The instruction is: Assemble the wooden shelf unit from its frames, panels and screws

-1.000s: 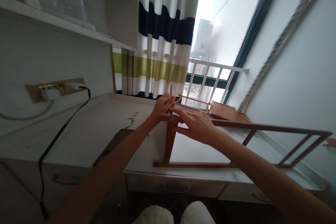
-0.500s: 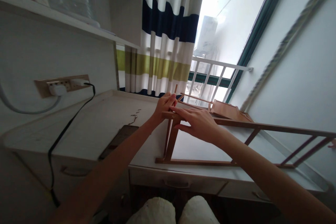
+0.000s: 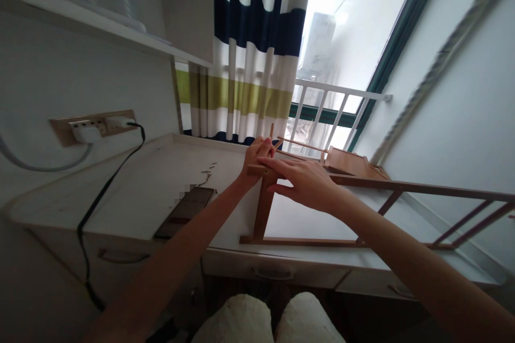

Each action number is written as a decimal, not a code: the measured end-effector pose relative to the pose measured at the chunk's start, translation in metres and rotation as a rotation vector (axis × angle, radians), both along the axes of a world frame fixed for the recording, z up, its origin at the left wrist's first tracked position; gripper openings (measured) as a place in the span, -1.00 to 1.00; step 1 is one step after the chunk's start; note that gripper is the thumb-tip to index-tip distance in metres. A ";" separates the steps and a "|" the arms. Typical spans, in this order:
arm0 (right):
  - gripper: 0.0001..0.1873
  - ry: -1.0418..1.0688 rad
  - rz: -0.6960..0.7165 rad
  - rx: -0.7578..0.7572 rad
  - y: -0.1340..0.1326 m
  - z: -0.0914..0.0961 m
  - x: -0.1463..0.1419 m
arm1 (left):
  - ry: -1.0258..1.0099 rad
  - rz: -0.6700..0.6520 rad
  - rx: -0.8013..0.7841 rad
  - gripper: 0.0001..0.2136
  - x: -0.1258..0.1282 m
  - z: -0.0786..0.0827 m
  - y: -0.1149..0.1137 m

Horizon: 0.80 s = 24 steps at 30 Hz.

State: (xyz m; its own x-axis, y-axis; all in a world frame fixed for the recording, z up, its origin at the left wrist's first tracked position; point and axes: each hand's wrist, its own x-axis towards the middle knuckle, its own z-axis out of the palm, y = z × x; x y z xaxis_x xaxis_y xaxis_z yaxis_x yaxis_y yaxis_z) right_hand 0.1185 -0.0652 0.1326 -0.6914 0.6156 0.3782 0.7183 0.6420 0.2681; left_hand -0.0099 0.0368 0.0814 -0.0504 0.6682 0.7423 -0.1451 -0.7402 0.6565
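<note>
A brown wooden frame [image 3: 422,187] with crossbars stands on its side on the white desk [image 3: 140,182]. At its near left corner, my right hand [image 3: 308,182] rests over the upper rail, fingers on top and thumb below. Just beyond that corner my left hand [image 3: 257,158] is closed around a thin wooden strip [image 3: 272,129], whose tip sticks up above the fist. The fingertips of both hands almost meet, and the lower part of the strip is hidden behind them.
Behind the frame lie more wooden parts, including a flat panel [image 3: 346,159]. A dark phone [image 3: 187,211] lies left of my left forearm, near small dark bits [image 3: 207,176]. A black cable [image 3: 108,187] runs from the wall socket [image 3: 102,126]. A striped curtain [image 3: 245,91] hangs behind.
The view has shifted slightly. My left hand and the strip have tilted a little upright; both hands stay at the same corner of the frame.
</note>
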 end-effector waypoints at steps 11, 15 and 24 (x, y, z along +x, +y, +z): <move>-0.43 0.023 0.035 -0.001 0.006 0.000 0.001 | -0.091 -0.026 -0.103 -0.57 -0.013 0.002 -0.011; -0.45 0.033 0.063 -0.015 0.007 0.000 0.001 | -0.115 -0.185 -0.066 -0.49 -0.027 0.010 -0.028; -0.62 0.043 0.051 0.012 0.004 0.000 0.000 | 0.339 -0.227 0.208 -0.40 -0.036 0.011 -0.055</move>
State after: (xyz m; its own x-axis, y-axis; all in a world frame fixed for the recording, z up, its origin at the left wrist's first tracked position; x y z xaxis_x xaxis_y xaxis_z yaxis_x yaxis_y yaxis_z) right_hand 0.1181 -0.0613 0.1323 -0.7047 0.5751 0.4155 0.6957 0.6750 0.2456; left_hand -0.0460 -0.0180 0.0926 0.3492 0.4690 0.8112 -0.1217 -0.8357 0.5355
